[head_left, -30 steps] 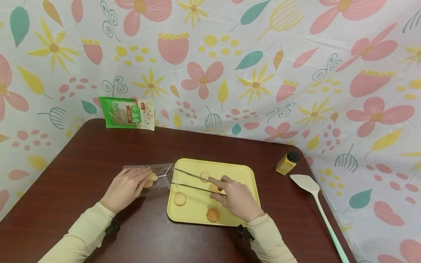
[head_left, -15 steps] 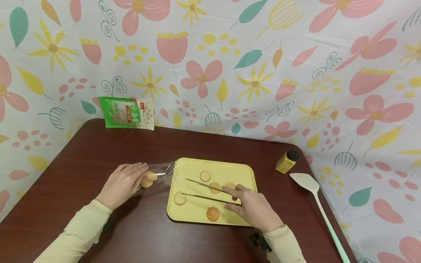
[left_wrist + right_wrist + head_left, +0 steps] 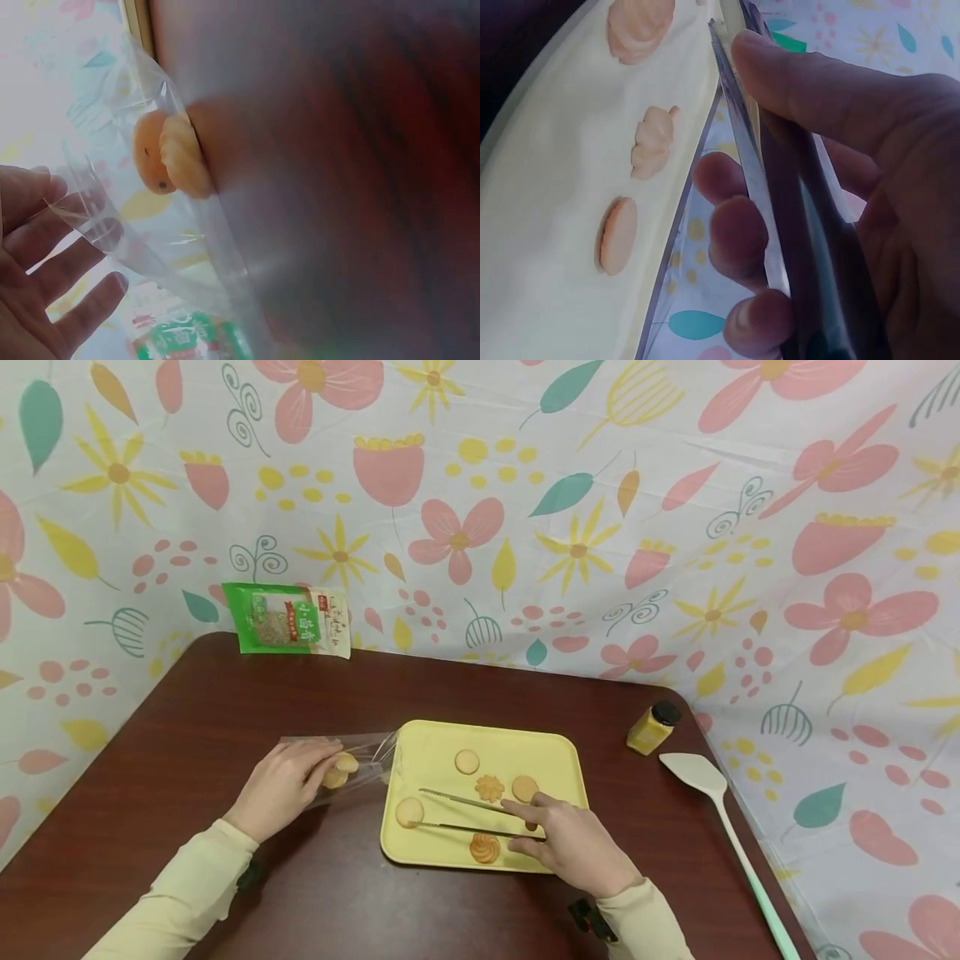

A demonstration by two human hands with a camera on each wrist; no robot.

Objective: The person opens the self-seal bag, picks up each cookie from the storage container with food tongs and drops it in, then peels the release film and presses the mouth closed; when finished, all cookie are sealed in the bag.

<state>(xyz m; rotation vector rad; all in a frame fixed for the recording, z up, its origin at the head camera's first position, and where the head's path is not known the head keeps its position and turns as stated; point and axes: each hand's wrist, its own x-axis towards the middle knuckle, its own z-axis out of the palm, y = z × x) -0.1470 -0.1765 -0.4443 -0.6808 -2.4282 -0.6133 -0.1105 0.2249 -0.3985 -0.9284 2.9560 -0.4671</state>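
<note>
My left hand (image 3: pixel 281 787) pinches the edge of a clear plastic bag (image 3: pixel 375 749) left of the yellow tray. Inside the bag lie cookies (image 3: pixel 184 161), one ridged and one smooth, seen in the left wrist view. In my right hand (image 3: pixel 579 845) I hold metal tongs (image 3: pixel 465 798), their arms spread low over the tray (image 3: pixel 442 734) with nothing between the tips. One tip is beside a round cookie (image 3: pixel 408 811); the other arm lies below a flower-shaped cookie (image 3: pixel 490 788). A swirled cookie (image 3: pixel 484 848) sits near the tray's front edge, partly under the tongs.
Two more round cookies, one pale (image 3: pixel 467 762) and one near my right fingers (image 3: pixel 525 787), are on the tray. To the right stand a yellow jar with black lid (image 3: pixel 652 728) and a white spatula (image 3: pixel 722 802). A green packet (image 3: pixel 288 619) leans at the back left.
My right hand has drawn the tongs away from the bag's mouth, rightward and toward me over the tray. The left hand stays at the bag.
</note>
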